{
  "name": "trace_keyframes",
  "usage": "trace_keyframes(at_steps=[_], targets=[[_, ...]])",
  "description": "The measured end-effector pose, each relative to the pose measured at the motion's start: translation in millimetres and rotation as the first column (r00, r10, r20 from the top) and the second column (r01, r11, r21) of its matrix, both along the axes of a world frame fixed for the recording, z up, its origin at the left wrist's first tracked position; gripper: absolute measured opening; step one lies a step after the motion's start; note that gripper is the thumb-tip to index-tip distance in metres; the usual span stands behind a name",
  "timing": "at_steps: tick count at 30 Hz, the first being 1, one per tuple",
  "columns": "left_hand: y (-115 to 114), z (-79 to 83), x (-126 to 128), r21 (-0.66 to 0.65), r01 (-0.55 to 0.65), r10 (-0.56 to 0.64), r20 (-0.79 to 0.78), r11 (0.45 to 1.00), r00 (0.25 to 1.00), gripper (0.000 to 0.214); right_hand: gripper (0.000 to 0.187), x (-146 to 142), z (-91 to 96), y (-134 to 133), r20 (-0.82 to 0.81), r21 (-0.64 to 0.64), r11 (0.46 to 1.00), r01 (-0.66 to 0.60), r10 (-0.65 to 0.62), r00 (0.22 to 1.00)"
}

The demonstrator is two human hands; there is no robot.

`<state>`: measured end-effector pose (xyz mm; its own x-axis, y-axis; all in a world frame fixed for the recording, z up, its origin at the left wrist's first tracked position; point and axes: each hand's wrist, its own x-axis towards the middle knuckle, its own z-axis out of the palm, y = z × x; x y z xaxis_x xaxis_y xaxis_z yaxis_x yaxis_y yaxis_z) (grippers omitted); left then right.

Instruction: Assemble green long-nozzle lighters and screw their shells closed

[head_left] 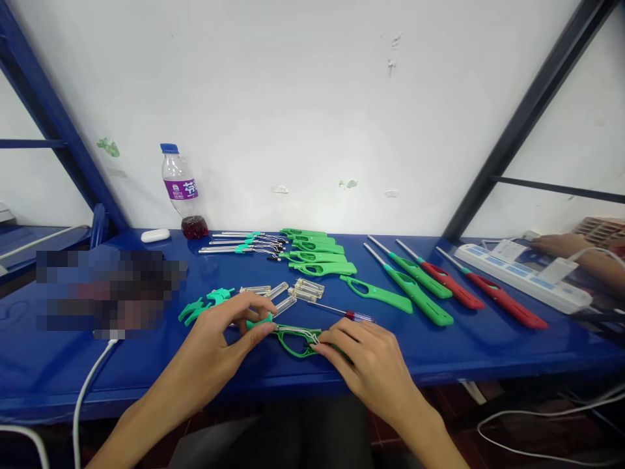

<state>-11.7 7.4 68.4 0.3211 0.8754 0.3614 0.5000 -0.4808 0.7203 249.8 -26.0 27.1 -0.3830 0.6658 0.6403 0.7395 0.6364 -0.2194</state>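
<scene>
Near the table's front edge lies an open green lighter shell (294,350) with pale wires (300,331) along it. My left hand (222,335) is closed, thumb and fingers pinching the teal collar (258,322) of a lighter nozzle at the shell's left end. My right hand (368,348) is closed over the right end, fingertips at the wires; it hides most of the handle. Behind the hands are several clear fuel tanks (307,290), teal triggers (208,305) and a screwdriver (359,316) with a purple handle.
Metal nozzles with wires (239,246) and green shells (319,256) lie at the back. Assembled green lighters (415,296) and red lighters (508,299) are to the right, beside a white power strip (525,277). A bottle (180,192) stands back left. Another person's hand (561,245) is far right.
</scene>
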Motion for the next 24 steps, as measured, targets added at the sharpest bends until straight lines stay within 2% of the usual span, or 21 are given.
trace_keyframes(at_steps=[3,5,9,12,15,19,24], targets=[[-5,-2.8,11,-0.059,-0.019,0.022,0.048,0.998,0.999,0.014,0.021,1,-0.9,-1,-0.002,-0.008,1.0,0.0,0.0,1.0],[-6,-7.2,16,-0.026,-0.014,0.015,0.025,1.0,1.0,0.014,0.019,1,-1.1,-1,-0.004,-0.015,1.0,-0.002,0.002,1.0],[0,-17.3,20,0.196,0.029,-0.019,-0.05,0.98,0.999,0.016,0.02,0,0.1,0,-0.012,-0.012,1.0,-0.01,0.01,1.0],[5,-20.7,16,0.393,0.065,-0.014,-0.131,0.917,0.991,0.024,0.021,0,1.1,0,-0.021,-0.013,1.0,-0.009,0.008,1.0],[8,-21.9,8,0.506,0.083,0.054,-0.25,0.858,0.967,0.029,0.023,-1,1.0,0,-0.024,-0.012,1.0,-0.005,0.004,1.0],[7,-25.3,1,0.533,0.15,0.094,-0.402,0.833,0.911,0.035,0.021,-1,-0.4,1,-0.034,-0.015,1.0,-0.006,0.006,0.999],[3,-27.4,12,0.472,0.175,0.032,-0.397,0.864,0.917,0.032,0.019,-2,-1.2,0,-0.032,-0.003,1.0,-0.006,0.006,0.999]])
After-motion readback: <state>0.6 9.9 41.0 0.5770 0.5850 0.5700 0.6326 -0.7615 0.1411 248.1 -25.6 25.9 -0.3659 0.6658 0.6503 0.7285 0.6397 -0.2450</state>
